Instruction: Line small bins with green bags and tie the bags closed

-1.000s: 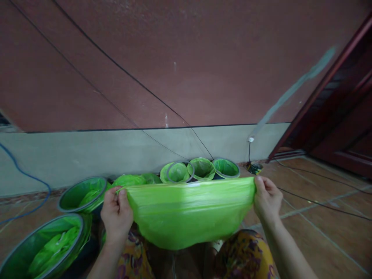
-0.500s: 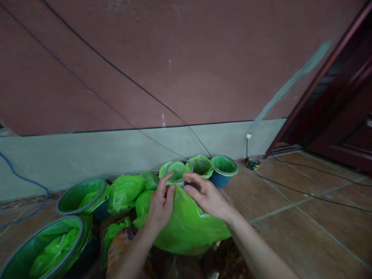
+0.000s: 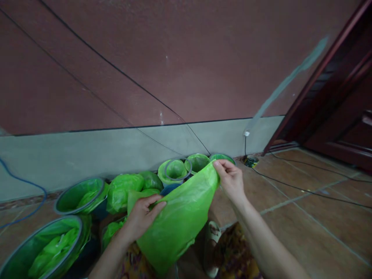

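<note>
A bright green plastic bag (image 3: 180,217) is stretched slantwise between my two hands, its lower part hanging over my lap. My left hand (image 3: 142,215) pinches it at the left, thumb on top. Higher up, my right hand (image 3: 231,178) grips the bag's upper right corner between thumb and fingers. Behind the bag, the rim of a blue bucket (image 3: 170,188) shows in part. A loose grey ring (image 3: 190,166) rests over a green-lined bucket (image 3: 162,172) near the wall.
Two large lined buckets (image 3: 80,221) (image 3: 101,190) with green bags inside stand at the left. Bunched green bags (image 3: 123,190) lie beside them. More lined buckets (image 3: 198,162) line the wall. A black cable (image 3: 279,181) crosses the tiled floor towards a small tin (image 3: 251,161).
My hands have moved apart, the right one rightward and up, the left one leftward and down. The bag, bunched and rounded before, is now drawn out flat between them.
</note>
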A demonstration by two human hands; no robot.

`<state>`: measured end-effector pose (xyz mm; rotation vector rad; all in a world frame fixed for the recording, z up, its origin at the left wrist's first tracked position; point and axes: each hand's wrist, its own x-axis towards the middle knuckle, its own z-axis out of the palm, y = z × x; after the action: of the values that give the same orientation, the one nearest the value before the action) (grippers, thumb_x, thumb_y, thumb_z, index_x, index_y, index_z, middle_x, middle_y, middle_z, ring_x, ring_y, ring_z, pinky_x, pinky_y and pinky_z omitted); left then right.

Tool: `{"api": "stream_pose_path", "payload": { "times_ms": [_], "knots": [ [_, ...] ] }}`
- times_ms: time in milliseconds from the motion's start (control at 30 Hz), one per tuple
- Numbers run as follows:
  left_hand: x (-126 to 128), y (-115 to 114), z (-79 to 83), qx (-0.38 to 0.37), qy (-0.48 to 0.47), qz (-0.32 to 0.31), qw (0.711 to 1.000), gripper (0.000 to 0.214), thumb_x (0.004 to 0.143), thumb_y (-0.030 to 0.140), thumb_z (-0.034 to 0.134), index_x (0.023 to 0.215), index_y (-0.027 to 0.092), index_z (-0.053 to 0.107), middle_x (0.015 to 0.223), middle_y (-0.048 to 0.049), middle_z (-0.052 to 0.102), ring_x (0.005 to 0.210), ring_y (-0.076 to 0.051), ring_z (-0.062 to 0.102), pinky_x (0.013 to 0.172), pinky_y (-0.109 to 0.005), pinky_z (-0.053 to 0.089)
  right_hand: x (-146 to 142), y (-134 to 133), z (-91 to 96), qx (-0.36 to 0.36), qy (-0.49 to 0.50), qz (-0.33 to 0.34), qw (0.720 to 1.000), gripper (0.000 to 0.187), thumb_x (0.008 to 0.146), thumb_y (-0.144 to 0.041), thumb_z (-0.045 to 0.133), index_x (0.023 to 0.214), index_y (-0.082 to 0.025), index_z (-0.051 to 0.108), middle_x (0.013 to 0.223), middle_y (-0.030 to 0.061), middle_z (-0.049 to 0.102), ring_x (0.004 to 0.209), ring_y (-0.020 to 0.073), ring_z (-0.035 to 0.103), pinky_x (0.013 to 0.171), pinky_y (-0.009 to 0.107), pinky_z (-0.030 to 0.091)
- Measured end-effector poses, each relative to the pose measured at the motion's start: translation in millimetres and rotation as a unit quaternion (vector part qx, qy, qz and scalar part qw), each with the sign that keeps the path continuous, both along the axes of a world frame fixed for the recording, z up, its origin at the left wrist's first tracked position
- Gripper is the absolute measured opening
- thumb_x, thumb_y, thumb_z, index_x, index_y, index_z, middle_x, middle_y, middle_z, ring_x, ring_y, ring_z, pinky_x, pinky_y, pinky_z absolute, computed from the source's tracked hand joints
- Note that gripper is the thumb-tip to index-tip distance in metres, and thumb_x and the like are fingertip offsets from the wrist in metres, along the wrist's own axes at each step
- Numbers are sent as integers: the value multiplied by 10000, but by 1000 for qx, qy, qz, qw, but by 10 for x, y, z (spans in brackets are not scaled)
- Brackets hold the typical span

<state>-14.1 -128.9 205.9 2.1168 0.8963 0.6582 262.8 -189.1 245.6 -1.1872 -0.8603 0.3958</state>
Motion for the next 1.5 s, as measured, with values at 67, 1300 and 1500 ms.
{"api": "stream_pose_path", "payload": {
  "times_ms": [67,1300,1500],
  "knots": [
    [-199,98,-1,20,25,36,999,309,861,455,558,869,187,713,808,2,721,749,-158,647,658,-214,503,129,-24,15,10,-4,-25,1000,293,736,-457,709,735,-167,672,616,-20,591,543,100,473,502,214,382],
    [73,0,565,107,1,67,992,227,752,362,636,928,268,744,829,10,743,799,-189,662,836,-325,496,-761,38,-269,-116,-193,370,901,420,779,-259,680,1183,-194,583,851,-19,638,736,119,573,640,210,429],
    [-178,162,679,152,-29,147,977,269,711,493,670,828,265,752,790,4,743,785,-202,664,1015,-418,422,-671,71,-628,-224,-297,348,861,90,797,-252,624,782,-168,653,630,-60,539,595,93,476,552,194,337]
  ]
}}
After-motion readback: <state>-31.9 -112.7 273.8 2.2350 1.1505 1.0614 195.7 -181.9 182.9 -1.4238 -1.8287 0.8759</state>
